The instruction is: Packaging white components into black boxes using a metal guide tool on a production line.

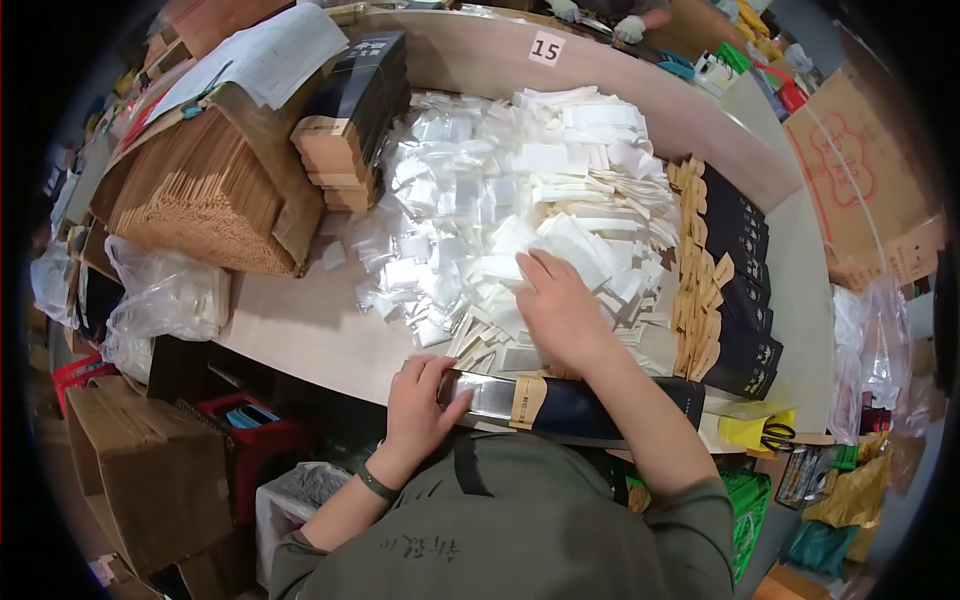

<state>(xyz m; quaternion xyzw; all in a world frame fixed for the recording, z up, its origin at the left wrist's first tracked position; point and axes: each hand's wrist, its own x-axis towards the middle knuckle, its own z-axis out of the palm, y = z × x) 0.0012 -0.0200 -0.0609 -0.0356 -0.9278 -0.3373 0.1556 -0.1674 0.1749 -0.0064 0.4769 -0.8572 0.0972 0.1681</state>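
Holding dark pouch [568,402] along near edge of table [300,318] with left hand [418,405], clamping its left end between thumb and fingers, presumably for steadiness. Touching white packets [585,245], heaped farther within easy reach, with right hand [562,305], fingers close together; cannot tell whether pinching any.

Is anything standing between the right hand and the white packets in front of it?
Nothing visible: the right hand is at the white packets, fingertips over them. The dark box lies lower in the picture, out of its way.
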